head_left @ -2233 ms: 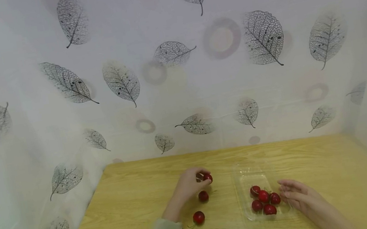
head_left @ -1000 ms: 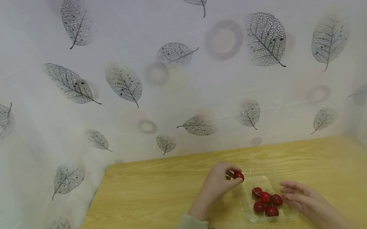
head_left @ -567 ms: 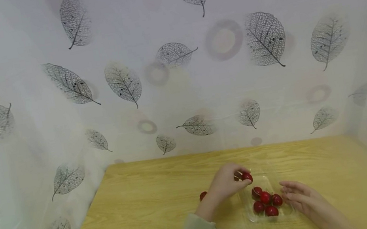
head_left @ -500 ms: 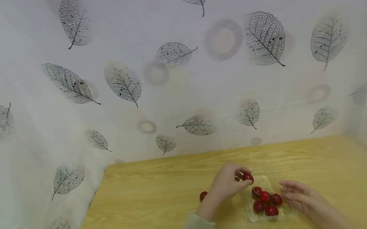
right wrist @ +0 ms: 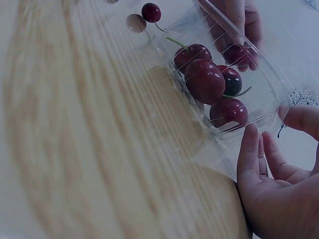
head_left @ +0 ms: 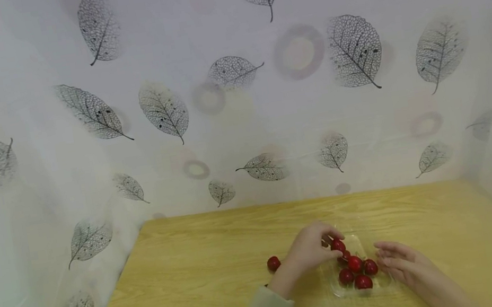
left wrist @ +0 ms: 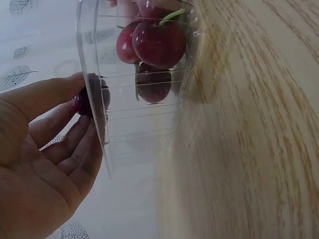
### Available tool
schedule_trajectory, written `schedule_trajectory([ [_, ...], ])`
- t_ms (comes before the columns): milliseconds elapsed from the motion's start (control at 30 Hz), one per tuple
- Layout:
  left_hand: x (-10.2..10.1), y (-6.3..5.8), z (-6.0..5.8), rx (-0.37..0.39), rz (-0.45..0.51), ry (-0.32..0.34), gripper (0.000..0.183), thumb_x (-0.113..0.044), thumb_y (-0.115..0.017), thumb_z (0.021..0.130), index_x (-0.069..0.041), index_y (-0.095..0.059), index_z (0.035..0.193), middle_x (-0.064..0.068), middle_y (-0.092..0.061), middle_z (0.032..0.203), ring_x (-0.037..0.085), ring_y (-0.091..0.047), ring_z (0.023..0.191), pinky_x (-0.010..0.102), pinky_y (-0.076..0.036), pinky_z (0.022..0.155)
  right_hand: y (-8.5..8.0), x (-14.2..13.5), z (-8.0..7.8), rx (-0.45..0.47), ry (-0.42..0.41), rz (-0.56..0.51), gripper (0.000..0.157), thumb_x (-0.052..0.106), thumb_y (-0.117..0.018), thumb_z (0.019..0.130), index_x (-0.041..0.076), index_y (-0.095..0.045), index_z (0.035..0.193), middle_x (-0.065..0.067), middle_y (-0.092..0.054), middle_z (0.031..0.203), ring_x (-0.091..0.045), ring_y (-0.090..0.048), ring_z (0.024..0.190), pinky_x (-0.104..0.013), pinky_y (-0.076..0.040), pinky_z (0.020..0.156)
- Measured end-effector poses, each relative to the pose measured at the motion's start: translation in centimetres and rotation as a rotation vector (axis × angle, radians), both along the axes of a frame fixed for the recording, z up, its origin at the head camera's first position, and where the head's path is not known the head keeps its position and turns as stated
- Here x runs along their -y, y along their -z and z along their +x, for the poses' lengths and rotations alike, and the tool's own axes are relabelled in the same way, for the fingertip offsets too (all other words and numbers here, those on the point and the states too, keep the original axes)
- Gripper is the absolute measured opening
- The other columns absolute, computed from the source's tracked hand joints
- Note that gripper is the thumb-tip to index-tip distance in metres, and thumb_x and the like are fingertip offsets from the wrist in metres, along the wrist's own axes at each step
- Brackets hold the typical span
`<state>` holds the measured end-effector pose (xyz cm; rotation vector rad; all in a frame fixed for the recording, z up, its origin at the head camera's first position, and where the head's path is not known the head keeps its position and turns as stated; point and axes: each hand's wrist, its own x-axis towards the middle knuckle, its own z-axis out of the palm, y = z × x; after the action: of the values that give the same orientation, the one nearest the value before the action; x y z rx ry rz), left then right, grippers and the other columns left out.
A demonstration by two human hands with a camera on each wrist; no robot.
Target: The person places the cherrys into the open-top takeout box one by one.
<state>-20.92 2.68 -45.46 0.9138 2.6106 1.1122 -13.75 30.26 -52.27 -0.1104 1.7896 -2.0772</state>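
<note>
My left hand (head_left: 314, 247) pinches a dark red cherry (head_left: 338, 245) between thumb and fingertips over the left rim of a clear plastic container (head_left: 337, 292). In the left wrist view, the held cherry (left wrist: 82, 103) appears through the transparent rim. Several cherries (head_left: 355, 264) with green stems lie grouped inside the container. At its right side is my right hand (head_left: 406, 265), its fingers loosely extended. The right wrist view shows those fingertips (right wrist: 250, 133) right at the container's end wall, gripping no cherry.
One loose cherry (head_left: 273, 263) lies on the wooden table (head_left: 187, 270), left of the container and beside my left wrist. A sheet printed with leaves (head_left: 242, 132) rises behind the table and along its sides.
My left hand picked up a cherry at the back left and carried it right to the container, lowering it lately towards the others. The right hand stays in place.
</note>
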Motion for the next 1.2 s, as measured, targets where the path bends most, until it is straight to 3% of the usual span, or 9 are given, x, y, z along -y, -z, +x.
schedule_trajectory([
  [233,0.01,0.15,0.29,0.022,-0.014,-0.015,0.030,-0.005,-0.087,0.085,-0.013,-0.078,0.113,-0.003,-0.075,0.111,-0.002,-0.065,0.092,0.011,-0.052,0.078,0.05,0.08,-0.03,-0.002,0.003,-0.015,0.030,0.008,-0.044,0.113,0.021,-0.054,0.139,0.020,-0.063,0.128,0.007,-0.063,0.119,-0.010,-0.051,0.102],
  [767,0.08,0.16,0.22,0.001,-0.034,-0.013,0.031,-0.002,-0.084,0.088,-0.013,-0.077,0.115,-0.002,-0.075,0.114,0.003,-0.067,0.099,0.011,-0.052,0.082,-0.07,0.05,-0.19,0.039,0.004,0.019,0.033,0.011,-0.045,0.113,0.014,-0.049,0.146,0.019,-0.062,0.127,0.007,-0.063,0.118,-0.011,-0.052,0.101],
  [1000,0.12,0.21,0.13,0.016,-0.009,-0.008,0.029,-0.001,-0.082,0.089,-0.012,-0.077,0.116,0.000,-0.075,0.115,0.004,-0.068,0.097,0.010,-0.052,0.080,0.04,-0.02,-0.09,0.014,-0.011,-0.018,0.030,0.009,-0.044,0.113,0.026,-0.056,0.135,0.019,-0.063,0.128,0.007,-0.063,0.119,-0.011,-0.052,0.102],
  [1200,0.09,0.13,0.11,0.038,0.010,-0.001,0.028,0.000,-0.080,0.090,-0.009,-0.076,0.117,0.002,-0.075,0.115,0.005,-0.069,0.094,0.010,-0.053,0.078,0.13,-0.01,-0.06,-0.026,-0.019,-0.052,0.033,0.005,-0.044,0.112,0.029,-0.057,0.130,0.017,-0.065,0.128,0.005,-0.064,0.121,-0.011,-0.051,0.103],
])
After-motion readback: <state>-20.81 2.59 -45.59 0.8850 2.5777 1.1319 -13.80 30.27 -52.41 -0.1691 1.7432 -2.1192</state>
